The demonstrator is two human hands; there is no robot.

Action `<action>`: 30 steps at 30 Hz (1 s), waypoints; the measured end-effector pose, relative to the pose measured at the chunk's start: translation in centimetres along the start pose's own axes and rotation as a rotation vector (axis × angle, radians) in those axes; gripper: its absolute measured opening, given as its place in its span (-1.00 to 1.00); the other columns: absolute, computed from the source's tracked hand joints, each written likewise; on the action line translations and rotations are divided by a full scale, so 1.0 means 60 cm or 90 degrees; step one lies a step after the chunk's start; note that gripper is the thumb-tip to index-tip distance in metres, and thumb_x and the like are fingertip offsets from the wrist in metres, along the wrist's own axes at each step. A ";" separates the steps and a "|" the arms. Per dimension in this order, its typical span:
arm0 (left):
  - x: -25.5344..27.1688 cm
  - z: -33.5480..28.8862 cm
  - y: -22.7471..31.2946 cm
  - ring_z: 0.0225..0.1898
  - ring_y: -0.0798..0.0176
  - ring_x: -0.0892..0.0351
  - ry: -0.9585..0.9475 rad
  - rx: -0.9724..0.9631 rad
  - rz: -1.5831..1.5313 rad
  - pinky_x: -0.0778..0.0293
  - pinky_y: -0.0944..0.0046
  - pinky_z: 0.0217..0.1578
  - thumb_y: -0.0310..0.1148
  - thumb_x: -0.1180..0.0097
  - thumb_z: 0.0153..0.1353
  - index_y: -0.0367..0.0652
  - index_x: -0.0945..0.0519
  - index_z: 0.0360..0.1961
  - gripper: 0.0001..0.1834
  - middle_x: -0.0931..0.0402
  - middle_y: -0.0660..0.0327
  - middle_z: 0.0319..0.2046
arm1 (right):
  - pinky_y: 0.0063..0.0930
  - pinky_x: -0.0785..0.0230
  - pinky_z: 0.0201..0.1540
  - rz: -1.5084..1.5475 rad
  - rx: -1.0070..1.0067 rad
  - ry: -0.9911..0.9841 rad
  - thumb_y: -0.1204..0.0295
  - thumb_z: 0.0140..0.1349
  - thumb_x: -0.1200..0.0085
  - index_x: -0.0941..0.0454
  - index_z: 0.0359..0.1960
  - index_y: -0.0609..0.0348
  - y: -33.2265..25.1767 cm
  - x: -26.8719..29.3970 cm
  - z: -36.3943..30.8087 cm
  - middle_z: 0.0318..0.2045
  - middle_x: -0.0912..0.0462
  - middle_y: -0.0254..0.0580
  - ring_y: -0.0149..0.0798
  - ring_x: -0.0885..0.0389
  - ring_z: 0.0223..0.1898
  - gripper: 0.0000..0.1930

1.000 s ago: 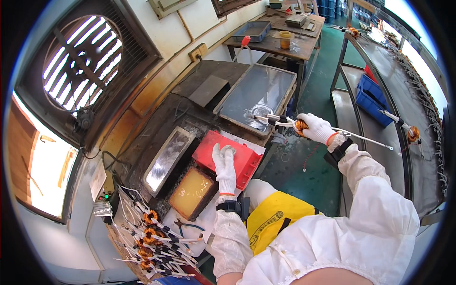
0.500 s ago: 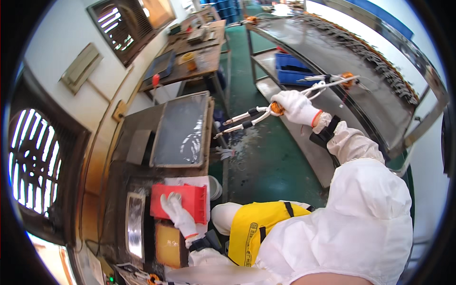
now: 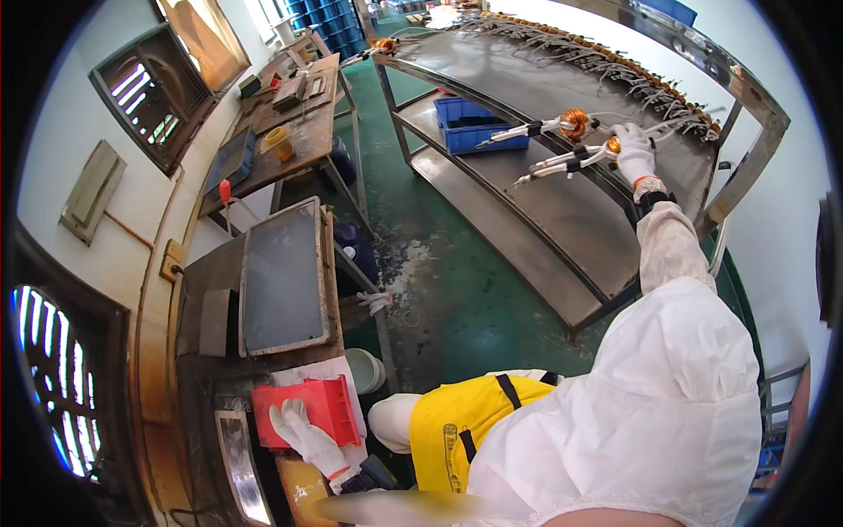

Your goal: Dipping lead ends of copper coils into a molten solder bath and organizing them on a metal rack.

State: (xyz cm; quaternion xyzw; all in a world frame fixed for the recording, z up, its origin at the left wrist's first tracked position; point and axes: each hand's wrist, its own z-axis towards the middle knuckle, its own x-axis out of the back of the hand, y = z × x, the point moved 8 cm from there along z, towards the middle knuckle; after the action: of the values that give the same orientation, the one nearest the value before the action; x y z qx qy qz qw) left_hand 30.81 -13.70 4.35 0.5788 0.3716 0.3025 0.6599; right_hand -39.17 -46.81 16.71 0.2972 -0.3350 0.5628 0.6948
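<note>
My right hand [image 3: 634, 154], in a white glove, reaches over the top shelf of a metal rack [image 3: 518, 83]. Its fingers are closed on a copper-wound ring coil [image 3: 613, 147], whose white sleeved leads [image 3: 562, 164] stick out to the left. Just beyond lies a second coil [image 3: 574, 123] at the shelf's near edge, its leads reaching past that edge. My left hand [image 3: 307, 439], also gloved, rests with outstretched fingers on a red plastic bin [image 3: 341, 408] at the lower left. Along the shelf's far side runs a long row of similar coils [image 3: 615, 66] with grey-white leads.
Left of me, a bench carries a grey-topped tray [image 3: 285, 281], a shiny metal-filled trough [image 3: 243, 465] and an amber block or bath [image 3: 303, 487]. A white bucket [image 3: 364, 371] stands beside it. Blue bins [image 3: 474, 127] sit on the rack's lower shelf. Farther off is a wooden table [image 3: 299, 132].
My right hand has carried the coil rightward, from over the aisle to above the rack shelf. The view has turned to the right. My left hand stays on the red bin.
</note>
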 end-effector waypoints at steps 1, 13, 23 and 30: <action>0.002 -0.001 -0.001 0.25 0.00 -0.28 0.008 0.006 -0.001 -0.16 0.14 0.30 -0.18 0.11 0.34 -0.29 -0.10 0.32 -0.37 -0.27 -0.07 0.19 | -0.21 -0.34 0.06 -0.001 -0.003 -0.002 0.39 0.11 -0.11 -0.50 -0.08 -0.12 0.016 -0.008 -0.003 -0.11 -0.51 -0.13 -0.03 -0.46 0.03 -0.70; 0.023 0.009 -0.019 0.26 0.02 -0.23 -0.002 0.000 -0.012 -0.12 0.16 0.32 -0.17 0.07 0.34 -0.27 -0.15 0.29 -0.40 -0.22 -0.10 0.21 | -0.07 -0.37 -0.03 -0.114 -0.094 -0.013 0.32 0.13 -0.11 -0.41 0.03 -0.15 0.071 -0.045 -0.047 -0.17 -0.49 -0.12 0.01 -0.51 -0.02 -0.61; 0.030 0.023 -0.025 0.23 0.05 -0.27 -0.029 -0.024 -0.034 -0.15 0.14 0.31 -0.20 0.08 0.36 -0.28 -0.19 0.25 -0.45 -0.26 -0.09 0.16 | -0.12 -0.08 0.32 0.259 -0.373 -0.082 -0.24 -0.04 -0.18 0.05 0.40 -0.04 0.087 -0.106 -0.082 0.34 0.12 0.41 0.32 -0.06 0.33 0.05; 0.016 0.013 -0.018 0.22 0.06 -0.26 -0.012 -0.020 -0.035 -0.14 0.15 0.31 -0.19 0.08 0.36 -0.27 -0.18 0.25 -0.45 -0.25 -0.07 0.16 | -0.18 -0.14 0.30 0.317 -0.328 -0.120 -0.23 -0.11 -0.25 -0.01 0.37 -0.04 0.027 -0.137 -0.016 0.36 0.18 0.37 0.31 -0.14 0.31 0.06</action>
State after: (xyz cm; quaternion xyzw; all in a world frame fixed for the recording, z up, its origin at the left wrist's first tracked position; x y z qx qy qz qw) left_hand 31.94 -13.45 3.21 0.5606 0.3765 0.2844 0.6805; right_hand -41.83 -50.55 9.61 0.0723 -0.5903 0.5818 0.5548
